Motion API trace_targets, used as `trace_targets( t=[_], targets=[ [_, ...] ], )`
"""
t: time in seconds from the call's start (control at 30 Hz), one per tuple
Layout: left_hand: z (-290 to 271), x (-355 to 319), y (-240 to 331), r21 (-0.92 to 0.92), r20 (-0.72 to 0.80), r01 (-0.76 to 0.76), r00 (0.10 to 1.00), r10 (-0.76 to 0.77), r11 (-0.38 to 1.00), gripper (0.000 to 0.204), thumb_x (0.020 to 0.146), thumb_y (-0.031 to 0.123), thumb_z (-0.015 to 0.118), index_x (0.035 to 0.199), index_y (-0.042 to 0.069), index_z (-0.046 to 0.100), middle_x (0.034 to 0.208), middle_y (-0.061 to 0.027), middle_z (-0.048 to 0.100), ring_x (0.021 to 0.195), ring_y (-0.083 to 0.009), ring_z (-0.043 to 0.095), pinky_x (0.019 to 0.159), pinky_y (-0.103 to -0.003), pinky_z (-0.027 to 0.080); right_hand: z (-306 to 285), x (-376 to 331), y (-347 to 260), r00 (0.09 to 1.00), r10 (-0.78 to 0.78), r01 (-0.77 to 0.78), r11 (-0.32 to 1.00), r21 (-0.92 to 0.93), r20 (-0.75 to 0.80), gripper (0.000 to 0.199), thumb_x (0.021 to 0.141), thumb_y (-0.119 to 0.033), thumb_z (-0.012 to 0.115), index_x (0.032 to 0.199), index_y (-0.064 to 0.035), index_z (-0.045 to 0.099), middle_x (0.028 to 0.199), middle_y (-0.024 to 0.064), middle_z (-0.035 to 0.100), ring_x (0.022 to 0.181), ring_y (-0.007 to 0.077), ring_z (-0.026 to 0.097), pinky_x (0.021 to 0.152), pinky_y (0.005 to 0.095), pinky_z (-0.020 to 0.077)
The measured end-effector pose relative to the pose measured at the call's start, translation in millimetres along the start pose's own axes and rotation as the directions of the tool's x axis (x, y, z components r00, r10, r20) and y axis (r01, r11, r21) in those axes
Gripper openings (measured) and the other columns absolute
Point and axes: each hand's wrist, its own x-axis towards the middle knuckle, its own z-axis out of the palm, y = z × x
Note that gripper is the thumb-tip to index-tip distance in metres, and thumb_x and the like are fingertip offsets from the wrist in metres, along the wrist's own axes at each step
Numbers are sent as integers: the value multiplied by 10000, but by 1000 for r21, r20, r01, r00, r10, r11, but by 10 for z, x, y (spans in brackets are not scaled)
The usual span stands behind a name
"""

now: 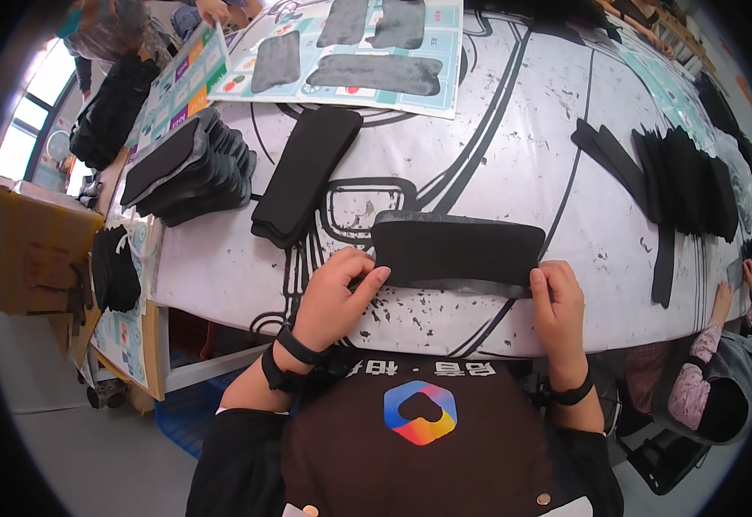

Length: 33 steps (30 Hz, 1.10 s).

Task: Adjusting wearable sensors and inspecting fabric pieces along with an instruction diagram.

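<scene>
A black fabric panel point(460, 252), long with rounded corners, lies in front of me on the white table. Grey material shows along its far and near edges, seemingly a layer underneath. My left hand point(334, 293) pinches its left end near the lower corner, thumb on top. At the opposite end my right hand point(558, 297) grips the lower right corner between thumb and fingers. Beyond my left hand sits a small stack of black panels point(308, 172) of similar shape. Farther left stands a taller pile of black and grey panels point(190, 168).
Grey pieces point(374, 73) lie on a printed sheet point(264, 96) at the far side. Black strips point(686, 181) are bunched at the right. A cardboard box point(35, 250) stands left. Another person point(703, 388) sits at the right; more people are across the table.
</scene>
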Motion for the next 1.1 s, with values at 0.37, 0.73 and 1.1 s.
trace_targets(
  t=[0.37, 0.73, 1.1],
  targets=[
    [87, -137, -6, 74, -120, 13, 993, -4, 997, 161, 790, 113, 651, 745, -23, 578, 783, -84, 553, 629, -176, 562, 568, -250, 461, -1, -160, 19, 999, 32, -33, 999, -21, -9, 177, 826, -88, 598, 699, 20, 539, 793, 91, 527, 667, 192, 495, 585, 277, 399],
    [126, -125, 40, 86, -164, 38, 986, -24, 996, 137, 743, 57, 679, 673, -24, 593, 753, -77, 555, 614, -135, 517, 527, -233, 402, 34, -174, 75, 999, -27, 26, 997, -75, -22, 163, 815, -67, 599, 693, 21, 537, 859, 106, 514, 651, 191, 483, 545, 272, 398],
    [175, -131, 8, 161, -197, 21, 980, 11, 987, 136, 753, 74, 672, 683, -8, 590, 727, -76, 550, 570, -161, 533, 507, -251, 415, 51, -171, 102, 998, -56, 53, 989, -135, -18, 167, 824, -56, 569, 694, 37, 517, 855, 122, 518, 647, 218, 495, 548, 294, 404]
  ],
)
